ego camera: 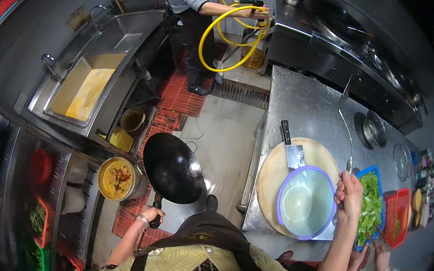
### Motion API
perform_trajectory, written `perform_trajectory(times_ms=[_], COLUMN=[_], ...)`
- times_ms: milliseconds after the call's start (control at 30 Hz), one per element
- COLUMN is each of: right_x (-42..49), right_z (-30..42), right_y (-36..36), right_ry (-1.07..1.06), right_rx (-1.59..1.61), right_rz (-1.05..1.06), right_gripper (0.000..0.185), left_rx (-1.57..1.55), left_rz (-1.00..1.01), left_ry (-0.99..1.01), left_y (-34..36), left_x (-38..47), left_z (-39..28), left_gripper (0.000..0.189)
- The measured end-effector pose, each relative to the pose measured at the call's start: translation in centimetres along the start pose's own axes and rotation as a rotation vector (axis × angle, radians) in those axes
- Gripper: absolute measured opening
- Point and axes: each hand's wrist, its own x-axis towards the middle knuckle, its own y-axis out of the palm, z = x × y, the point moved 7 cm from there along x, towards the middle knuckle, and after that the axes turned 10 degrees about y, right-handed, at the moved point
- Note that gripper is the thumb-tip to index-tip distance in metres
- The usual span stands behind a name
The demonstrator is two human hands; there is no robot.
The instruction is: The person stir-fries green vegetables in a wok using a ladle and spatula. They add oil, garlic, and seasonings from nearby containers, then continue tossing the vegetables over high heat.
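Observation:
My left hand (152,214) grips the black handle of a dark wok (173,168), which hangs over the floor beside a bucket of yellow liquid (116,178) with reddish bits in it. My right hand (350,194) is closed around the handle of a long metal spatula (348,130), raised above the steel table. Left of that hand, a purple-rimmed colander (306,203) rests partly over a round chopping board (268,179). A cleaver (295,156) lies on the board, its blade partly behind the colander's rim.
A steel table (288,95) stands at my right, bearing a metal bowl (375,129), a blue basket of greens (368,200) and a red basket (396,216). Another person's hands (381,254) are near the greens. Ahead, a person (192,9) holds a yellow hose (200,47). A sink (91,90) is at left.

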Motion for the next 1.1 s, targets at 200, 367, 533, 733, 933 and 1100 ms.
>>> perform_trajectory(times_ms=[200,367,533,733,933,1100], right_x=[4.8,8.3,10.2,12.3,14.8,18.2], right_z=[0.3,1.1,1.7,3.1,5.1,6.4], right_y=[0.9,5.1,7.8,10.9,14.6,14.8], right_ry=[-0.022,0.003,0.026,-0.029,-0.066,-0.060], right_rx=[0.005,0.020,0.073,0.177,0.219,0.240], right_rz=[-0.060,-0.036,-0.083,-0.205,-0.268,-0.306], right_gripper=[0.018,0.019,0.018,0.018,0.018,0.018], left_rx=[0.378,1.131,1.350,1.379,1.340,1.358], left_rz=[0.052,-0.017,0.131,0.316,0.344,0.345], left_ry=[-0.005,0.104,0.164,0.254,0.423,0.454], left_y=[0.0,1.1,3.0,5.4,7.1,10.4], left_x=[6.3,6.9,13.6,19.9,26.9,28.6], left_z=[-7.7,-18.7,-23.6,-30.6,-36.1,-43.9], left_gripper=[0.013,0.036,0.041,0.042,0.042,0.043])
